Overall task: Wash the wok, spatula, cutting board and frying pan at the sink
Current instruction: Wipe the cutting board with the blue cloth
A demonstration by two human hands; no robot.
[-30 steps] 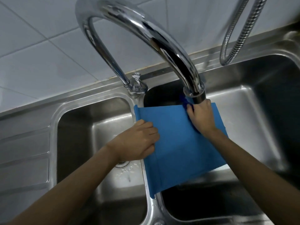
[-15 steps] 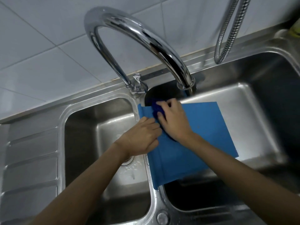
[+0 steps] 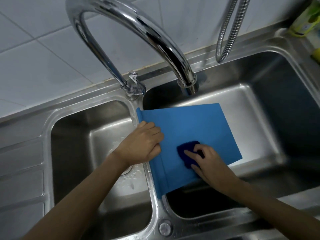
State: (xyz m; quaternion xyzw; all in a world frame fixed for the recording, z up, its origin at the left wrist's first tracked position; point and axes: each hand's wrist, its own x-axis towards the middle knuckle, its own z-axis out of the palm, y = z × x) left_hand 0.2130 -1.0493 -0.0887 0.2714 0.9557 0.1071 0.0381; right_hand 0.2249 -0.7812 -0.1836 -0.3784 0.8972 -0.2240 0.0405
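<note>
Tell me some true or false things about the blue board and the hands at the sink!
1. The left hand grips the left edge of the blue cutting board. True.
2. The right hand presses a yellow sponge on the board. False: the sponge is dark blue.
3. The board lies flat on the left basin's floor. False: it rests tilted over the right basin.
4. The faucet spout ends above the right basin. True.
5. A coiled metal hose hangs at the back right. True.

Cutting board (image 3: 190,129) over right basin (image 3: 259,104), faucet (image 3: 131,23) behind; sponge (image 3: 186,151) on board.
</note>
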